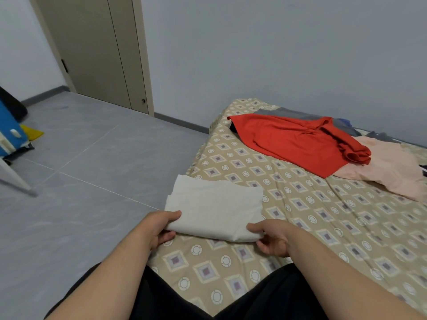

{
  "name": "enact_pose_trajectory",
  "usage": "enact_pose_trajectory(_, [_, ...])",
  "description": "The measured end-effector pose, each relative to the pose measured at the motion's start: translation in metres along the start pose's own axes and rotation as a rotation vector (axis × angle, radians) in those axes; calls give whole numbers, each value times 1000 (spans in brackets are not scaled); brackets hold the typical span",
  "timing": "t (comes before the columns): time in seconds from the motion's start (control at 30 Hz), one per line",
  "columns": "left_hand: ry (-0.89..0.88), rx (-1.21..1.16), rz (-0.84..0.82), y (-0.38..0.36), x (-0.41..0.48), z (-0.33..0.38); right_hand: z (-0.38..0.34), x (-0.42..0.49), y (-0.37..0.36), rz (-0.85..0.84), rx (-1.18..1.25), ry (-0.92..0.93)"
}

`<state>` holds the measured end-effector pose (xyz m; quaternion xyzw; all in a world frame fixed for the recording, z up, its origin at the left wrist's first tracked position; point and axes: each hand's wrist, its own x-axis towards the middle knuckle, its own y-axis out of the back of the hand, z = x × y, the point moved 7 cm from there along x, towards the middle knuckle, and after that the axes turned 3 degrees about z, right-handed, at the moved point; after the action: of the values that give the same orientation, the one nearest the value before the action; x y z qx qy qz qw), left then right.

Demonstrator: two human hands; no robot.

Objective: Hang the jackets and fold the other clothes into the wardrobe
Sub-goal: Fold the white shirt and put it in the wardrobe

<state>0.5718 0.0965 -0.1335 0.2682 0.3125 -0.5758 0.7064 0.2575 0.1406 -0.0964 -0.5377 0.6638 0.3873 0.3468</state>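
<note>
Head view: folded white fabric garment [215, 211], rested on near corner of beige diamond-patterned bed [323, 227], pinched at its near edge by left hand [159, 229] and right hand [275, 239]. Farther back: crumpled red shirt [295, 144], overlapped onto pale peach garment [388, 174].

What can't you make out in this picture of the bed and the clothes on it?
Head view only.
Grey garment: mostly covered by the red garment; kind unclear.
Peach garment: cut off by the right edge.
Fingers of the left hand and right hand: tucked under the white folded cloth.
Blue object: cut off by the left edge.
</note>
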Motion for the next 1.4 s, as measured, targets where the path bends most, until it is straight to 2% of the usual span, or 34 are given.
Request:
enact_pose_trajectory(0.1, [-29, 12, 11, -1, 2, 3, -1, 3, 5, 61, -13, -6])
enact_pose_trajectory(0.27, [-85, 69, 128, 5, 2, 7, -5, 9, 19, 236, -118, 41])
enact_pose_trajectory(0.43, [-92, 190, 53, 3, -5, 7, -3, 11, 17, 245, -288, 59])
enact_pose_trajectory(0.6, [-146, 174, -16, -2, -9, 13, -15, 15, 8, 228, -135, 172])
enact_pose_trajectory(0.73, [-261, 153, 37, -9, -2, 24, -27, 27, 10, 268, -71, 293])
enact_pose_trajectory(0.83, [-357, 194, 123, -12, 5, 34, -35, 34, 13, 385, -205, 378])
enact_pose_trajectory(0.93, [-363, 293, 176, -14, 11, 38, -42, 38, 12, 513, -386, 447])
enact_pose_trajectory(1.07, [-370, 378, 204, -16, 24, 45, -48, 47, 11, 580, -436, 487])
enact_pose_trajectory(1.2, [-376, 264, 178, -21, 40, 44, -51, 56, 11, 565, -415, 495])
enact_pose_trajectory(1.4, [-260, 80, 72, -26, 56, 38, -55, 65, 13, 475, -210, 533])
